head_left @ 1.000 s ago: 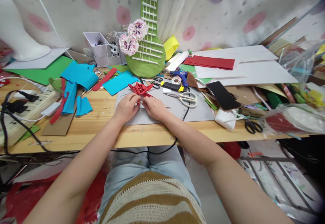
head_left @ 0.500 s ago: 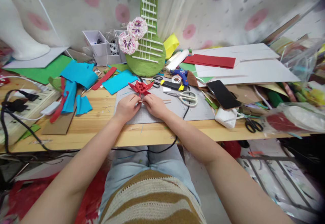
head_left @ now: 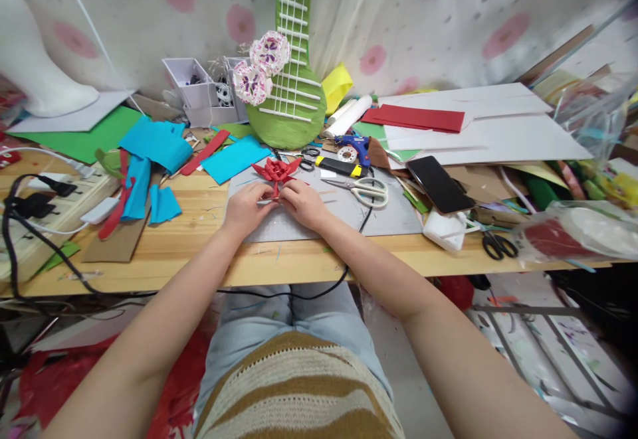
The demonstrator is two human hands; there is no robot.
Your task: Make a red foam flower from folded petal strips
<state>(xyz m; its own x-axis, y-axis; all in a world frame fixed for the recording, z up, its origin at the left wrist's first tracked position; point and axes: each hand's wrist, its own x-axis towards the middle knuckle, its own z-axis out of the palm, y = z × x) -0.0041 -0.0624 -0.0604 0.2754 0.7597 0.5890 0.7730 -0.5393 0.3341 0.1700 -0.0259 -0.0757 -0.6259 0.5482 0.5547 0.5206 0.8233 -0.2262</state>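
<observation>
Red flower sits low over the gray mat on the near-middle bench, its petals facing away from the person. The left hand and right hand pinch closed at its near base, probably to steady the stem end without crushing petals; exactly what lies between the fingertips is hidden. Scissors lie right, likely kept within reach. Compared with half a second ago, flower and hands have barely shifted.
</observation>
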